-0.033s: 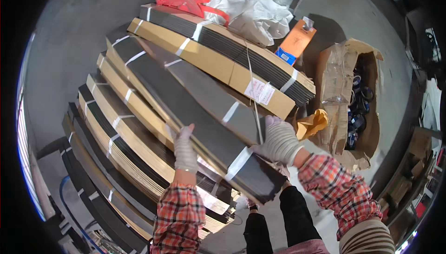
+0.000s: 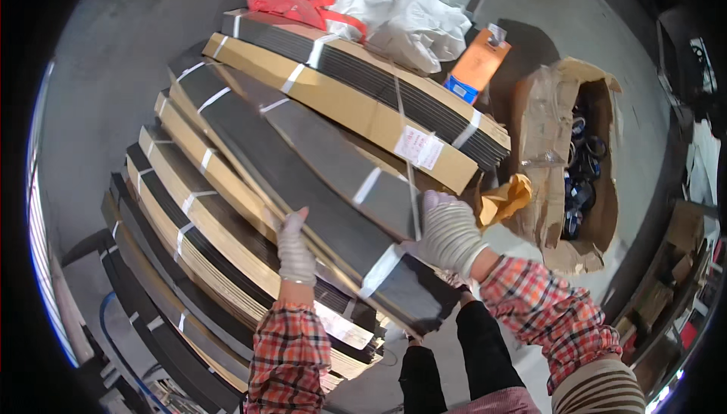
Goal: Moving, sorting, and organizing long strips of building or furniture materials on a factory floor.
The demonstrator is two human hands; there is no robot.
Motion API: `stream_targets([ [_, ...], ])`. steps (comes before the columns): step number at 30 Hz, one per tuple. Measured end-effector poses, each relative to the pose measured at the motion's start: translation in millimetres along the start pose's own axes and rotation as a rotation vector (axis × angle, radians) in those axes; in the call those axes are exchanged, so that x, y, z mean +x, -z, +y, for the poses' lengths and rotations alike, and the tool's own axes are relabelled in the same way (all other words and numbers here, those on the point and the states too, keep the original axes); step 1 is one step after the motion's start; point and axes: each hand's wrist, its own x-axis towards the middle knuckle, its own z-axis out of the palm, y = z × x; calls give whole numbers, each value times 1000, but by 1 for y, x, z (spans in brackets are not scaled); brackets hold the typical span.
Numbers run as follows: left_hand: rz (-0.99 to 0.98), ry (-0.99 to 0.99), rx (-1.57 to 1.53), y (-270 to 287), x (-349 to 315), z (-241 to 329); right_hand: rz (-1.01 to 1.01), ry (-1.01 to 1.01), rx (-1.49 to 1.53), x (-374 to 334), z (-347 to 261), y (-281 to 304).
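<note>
Dark strip bundle (image 2: 318,187), taped with white bands, lies diagonally on top of the stack of strapped bundles (image 2: 189,217), near end toward me. I see the left hand (image 2: 294,247), gloved, fingers curled over the bundle's left edge, and the right hand (image 2: 448,234), gloved, fingers closed on its right edge near the white strap (image 2: 413,187). Far right sits an open cardboard box (image 2: 556,157), with an orange carton (image 2: 477,62) and white sheeting (image 2: 409,17) beyond the stack.

Strapped bundle (image 2: 318,187) lies atop the stack (image 2: 189,247), cardboard box (image 2: 545,149) to its right.
</note>
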Motion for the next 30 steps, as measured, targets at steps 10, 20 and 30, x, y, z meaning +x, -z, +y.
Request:
stream_targets([
  [10, -80, 36, -130, 64, -1, -3, 185, 122, 145, -52, -48, -28],
  [20, -5, -106, -9, 32, -5, 18, -40, 156, 472, -92, 77, -34],
  [30, 310, -86, 194, -67, 15, 5, -322, -155, 775, -143, 170, -107],
])
